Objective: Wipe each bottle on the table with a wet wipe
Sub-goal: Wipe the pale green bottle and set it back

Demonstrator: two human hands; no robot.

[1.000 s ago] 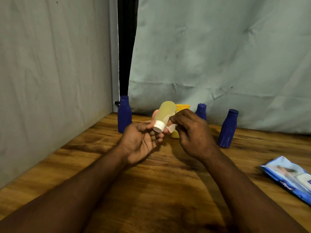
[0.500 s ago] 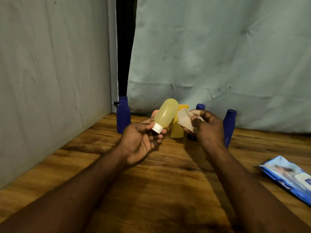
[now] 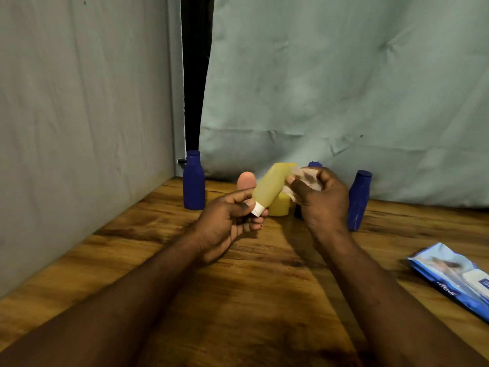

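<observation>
The left hand (image 3: 227,221) grips a pale yellow translucent plastic bottle (image 3: 270,186) by its white-capped end, tilted above the wooden table (image 3: 264,274). The right hand (image 3: 322,200) pinches a crumpled white wet wipe (image 3: 307,178) against its side, so this one looks mid-wipe. Behind stand dark blue plastic bottles (image 3: 194,181) — whether they are wiped, I cannot tell.

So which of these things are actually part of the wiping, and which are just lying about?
In the job: pale yellow bottle in the left hand, wet wipe in the right hand, left blue bottle, middle blue bottle, right blue bottle, standing yellow bottle.
Just lying about: wipes pack, cloth backdrop.
</observation>
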